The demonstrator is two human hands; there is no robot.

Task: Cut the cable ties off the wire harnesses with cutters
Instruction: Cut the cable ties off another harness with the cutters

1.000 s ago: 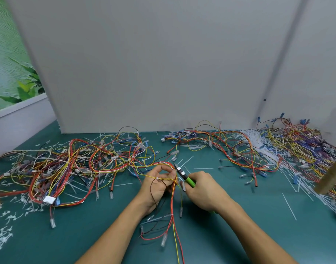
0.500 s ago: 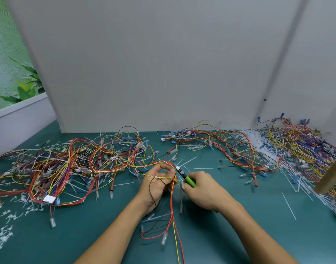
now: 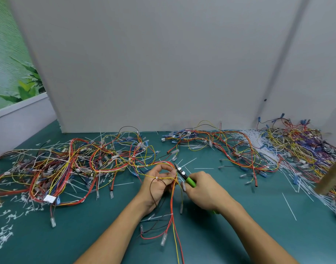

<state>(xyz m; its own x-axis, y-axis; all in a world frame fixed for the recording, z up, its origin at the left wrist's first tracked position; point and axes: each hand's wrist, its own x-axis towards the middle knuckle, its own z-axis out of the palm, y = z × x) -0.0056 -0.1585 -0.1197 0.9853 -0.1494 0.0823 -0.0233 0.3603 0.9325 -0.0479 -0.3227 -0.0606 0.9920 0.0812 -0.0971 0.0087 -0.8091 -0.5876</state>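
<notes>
Teal table (image 3: 68, 244), grey wall behind. Pinching wire harness (image 3: 172, 206) with left hand (image 3: 155, 187) near middle of front edge, white cable tie (image 3: 157, 177) at fingertips. Gripping green-handled cutters (image 3: 184, 175) in right hand (image 3: 205, 193), tip just beside harness. Further wire heaps (image 3: 68, 168) toward back edge.

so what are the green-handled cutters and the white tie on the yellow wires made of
Green-handled cutters: dark, dull-sheened head looks like metal; handles seem matte green plastic or rubber. White cable tie on the yellow wires: probably plastic, thin, pale, smooth.
</notes>
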